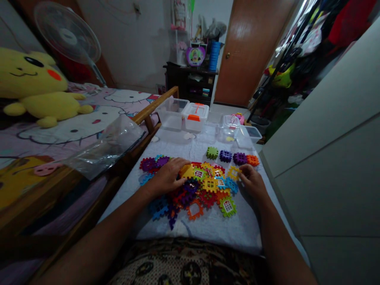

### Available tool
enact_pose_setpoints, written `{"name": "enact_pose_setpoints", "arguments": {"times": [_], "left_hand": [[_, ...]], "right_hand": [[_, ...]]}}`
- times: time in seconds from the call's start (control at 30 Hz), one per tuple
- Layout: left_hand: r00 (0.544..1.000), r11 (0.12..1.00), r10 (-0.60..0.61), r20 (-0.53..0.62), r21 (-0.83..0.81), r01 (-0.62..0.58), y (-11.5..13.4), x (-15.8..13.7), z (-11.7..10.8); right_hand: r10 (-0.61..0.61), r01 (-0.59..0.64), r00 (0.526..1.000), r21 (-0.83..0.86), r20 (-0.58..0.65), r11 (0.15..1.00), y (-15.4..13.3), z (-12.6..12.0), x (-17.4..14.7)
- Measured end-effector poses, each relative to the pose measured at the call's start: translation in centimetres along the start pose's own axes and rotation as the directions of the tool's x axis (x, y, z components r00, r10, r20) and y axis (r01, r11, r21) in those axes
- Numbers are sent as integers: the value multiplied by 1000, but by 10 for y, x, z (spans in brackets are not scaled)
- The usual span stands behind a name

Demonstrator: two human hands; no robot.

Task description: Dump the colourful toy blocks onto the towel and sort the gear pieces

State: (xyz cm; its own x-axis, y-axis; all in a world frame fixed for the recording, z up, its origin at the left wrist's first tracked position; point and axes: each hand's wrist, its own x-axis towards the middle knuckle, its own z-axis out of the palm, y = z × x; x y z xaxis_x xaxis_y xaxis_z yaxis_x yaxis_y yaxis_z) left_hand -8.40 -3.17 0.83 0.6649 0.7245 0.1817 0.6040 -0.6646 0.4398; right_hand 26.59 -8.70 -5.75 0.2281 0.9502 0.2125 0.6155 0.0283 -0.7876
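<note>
Interlocking plastic building blocks with toothed edges lie in a colourful pile (208,198) on the cloth-covered table. My left hand (170,175) rests at the pile's left side, its fingers and thumb around a solid yellow block (187,171); part of that block is hidden. At the pile's right edge, my right hand (252,180) pinches a yellow square block (233,172) with an open middle. Behind the pile stand a green block (212,152), a dark blue block (225,156), a purple block (240,158) and an orange block (253,160) in a row.
Clear plastic bins (172,114), one lidded box with orange clips (196,116) and smaller clear containers (247,135) stand at the table's far end. A wooden bed rail (154,107) borders the left side, with a plastic bag (109,146) beside it. White cabinet fronts (332,158) flank the right.
</note>
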Motion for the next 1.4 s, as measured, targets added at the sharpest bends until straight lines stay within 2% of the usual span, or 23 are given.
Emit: {"name": "enact_pose_setpoints", "arguments": {"times": [0.1,0.17,0.23,0.33,0.4,0.5,0.57,0.63,0.73,0.83,1.03,1.13,1.23,1.4], "left_hand": [[1000,1000,3,-9,-10,-3,-1,0,0],[1000,1000,0,-12,-17,0,0,0,0],[1000,1000,-4,-11,-23,4,0,0,-1],[1000,999,2,-10,-32,-2,0,0,-3],[1000,999,6,-10,-40,-7,1,0,-5],[1000,998,10,-22,-61,-11,0,-2,-7],[999,997,13,-36,-74,-16,0,-3,-9],[999,997,16,-46,-81,-20,0,-4,-9],[999,997,29,-45,-76,-33,3,-1,-9],[998,996,66,-9,-58,-67,8,7,-9],[979,986,162,128,7,-164,20,32,-11],[964,979,178,199,60,-193,23,43,-9],[949,973,167,267,111,-203,25,49,-4],[936,970,116,333,166,-180,31,51,-3]], "right_hand": [[40,-15,992,202,-121,979,-6,0,1],[81,-30,986,322,-146,946,-16,1,2],[89,-42,991,401,-98,915,-30,6,5],[38,-61,998,465,58,883,-59,18,11],[4,-82,986,465,167,882,-77,30,14],[-44,-79,949,374,311,924,-96,51,19],[-85,-16,928,269,362,963,-102,64,21],[-131,79,922,154,364,985,-104,72,22],[-193,195,926,27,325,980,-102,76,21],[-214,226,937,-14,277,974,-96,67,20],[-67,75,970,-27,232,997,-67,25,18],[-2,8,991,-41,137,999,-44,9,14],[46,-46,999,-24,25,999,-24,5,10],[79,-77,996,48,-48,996,-11,9,6]]}}
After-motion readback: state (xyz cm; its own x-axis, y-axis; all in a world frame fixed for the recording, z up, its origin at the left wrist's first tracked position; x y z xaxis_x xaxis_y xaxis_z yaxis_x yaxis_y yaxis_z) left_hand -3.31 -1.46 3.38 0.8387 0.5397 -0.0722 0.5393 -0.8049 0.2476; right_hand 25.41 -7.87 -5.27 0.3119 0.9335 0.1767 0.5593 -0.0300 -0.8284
